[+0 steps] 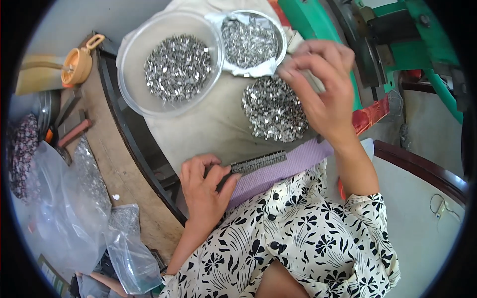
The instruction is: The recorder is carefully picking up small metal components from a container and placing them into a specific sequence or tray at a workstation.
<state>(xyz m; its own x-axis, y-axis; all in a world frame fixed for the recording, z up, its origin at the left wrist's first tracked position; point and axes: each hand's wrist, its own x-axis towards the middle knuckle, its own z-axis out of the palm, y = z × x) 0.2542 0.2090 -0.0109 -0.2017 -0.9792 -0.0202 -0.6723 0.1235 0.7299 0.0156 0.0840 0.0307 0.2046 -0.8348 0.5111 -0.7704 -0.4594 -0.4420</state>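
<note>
A narrow dark strip with a row of small metal pieces or slots (258, 162) lies at the front of the work surface. At its left end, my left hand (204, 186) is curled, with thumb and forefinger on that end. My right hand (325, 82) is raised on the right, its thumb and fingertips pinched together beside the bowl's rim. Whatever the pinch contains is too small to make out. Just left of and below that hand is a loose pile of small shiny metal pieces (273, 111). Behind it, a lined bowl (279, 37) contains thin silvery pieces.
A clear plastic tub (130, 94) with metal bits stands at the back left. Purple cloth (271, 175) runs along the front edge. Green machinery (305, 22) rises at the far right. Plastic bags (131, 263) and a red-handled tool (74, 133) lie left on a wooden surface.
</note>
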